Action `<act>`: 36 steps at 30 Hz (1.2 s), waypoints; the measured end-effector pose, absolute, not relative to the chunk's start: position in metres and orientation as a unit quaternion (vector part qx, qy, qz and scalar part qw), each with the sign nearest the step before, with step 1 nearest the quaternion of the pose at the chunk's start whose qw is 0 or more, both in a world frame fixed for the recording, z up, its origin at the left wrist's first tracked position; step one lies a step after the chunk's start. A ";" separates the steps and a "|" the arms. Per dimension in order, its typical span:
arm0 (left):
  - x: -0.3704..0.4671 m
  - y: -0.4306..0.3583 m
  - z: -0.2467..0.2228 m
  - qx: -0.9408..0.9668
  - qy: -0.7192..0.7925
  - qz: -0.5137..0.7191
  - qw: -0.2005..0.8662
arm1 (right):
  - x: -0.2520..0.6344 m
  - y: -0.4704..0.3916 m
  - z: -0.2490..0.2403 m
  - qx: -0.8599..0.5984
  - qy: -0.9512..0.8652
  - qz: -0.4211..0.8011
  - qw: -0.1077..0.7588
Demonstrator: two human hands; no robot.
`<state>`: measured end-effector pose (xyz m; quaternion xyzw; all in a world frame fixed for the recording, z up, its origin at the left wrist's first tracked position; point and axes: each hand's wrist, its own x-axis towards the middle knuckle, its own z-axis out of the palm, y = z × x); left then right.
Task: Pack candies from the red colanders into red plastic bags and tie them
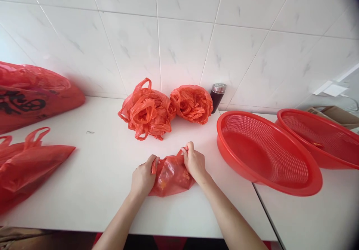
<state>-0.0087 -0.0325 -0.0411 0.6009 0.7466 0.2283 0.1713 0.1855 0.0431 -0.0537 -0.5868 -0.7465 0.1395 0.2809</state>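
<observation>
A small red plastic bag rests on the white table between my hands. Through its thin film I make out some contents with yellowish and pale patches, too blurred to name. My left hand is closed on the bag's upper left edge. Gathered film at the upper right is pinched in my right hand, a bit higher than the left. Behind the bag lie two crumpled heaps of red plastic bags, the left heap with handle loops sticking out and the right heap more compact.
Two red perforated plastic baskets, a near one and a far one, stand at the right. A dark flask is by the tiled wall. Large red bags, one with black writing and one with handles, occupy the left.
</observation>
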 end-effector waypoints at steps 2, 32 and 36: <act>-0.013 -0.035 -0.043 0.594 0.755 0.218 0.174 | 0.187 0.048 -0.056 -0.600 -0.730 0.146 0.293; -0.017 -0.091 -0.023 0.550 0.693 0.431 0.177 | 0.196 0.033 -0.037 -0.509 -0.598 0.282 0.552; -0.003 -0.085 -0.015 0.539 0.660 0.483 0.202 | 0.192 0.019 -0.022 -0.430 -0.552 0.394 0.596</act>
